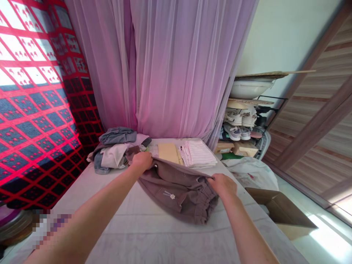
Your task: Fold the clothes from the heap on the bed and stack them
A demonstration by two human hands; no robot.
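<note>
Hands: my left hand point(141, 161) and right hand point(222, 185) were curled shut, pinching one edge of the mauve fleece garment point(176, 194) | Place: 12 o'clock on the sheeted bed point(115, 234) | Technique: edge held taut, level | Nearby: folded striped cloth point(196, 154), 1 o'clock

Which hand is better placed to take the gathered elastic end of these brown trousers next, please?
Probably the right hand: it holds the mauve-brown fleece trousers close above their gathered elastic end. The left hand grips the fabric's far side, farther from that end.
</note>
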